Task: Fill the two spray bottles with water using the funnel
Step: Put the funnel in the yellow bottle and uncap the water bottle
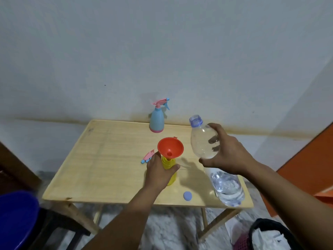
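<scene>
A yellow spray bottle (171, 175) without its head stands near the middle of the wooden table (100, 159). My left hand (158, 170) grips its upper body. An orange funnel (170, 147) sits in its neck. My right hand (228, 152) holds a large clear water bottle (203, 139), uncapped, roughly upright and leaning slightly left, to the right of the funnel, with water in its lower part. A blue spray bottle (156, 121) with a pink and blue spray head stands at the table's far edge. A loose pink and blue spray head (148, 156) lies left of the yellow bottle.
A blue bottle cap (187, 195) lies near the table's front edge. A blue plastic seat (16, 219) is at the lower left. A dark bin with white contents (270, 235) sits on the floor at the lower right. An orange panel (313, 159) stands at the right.
</scene>
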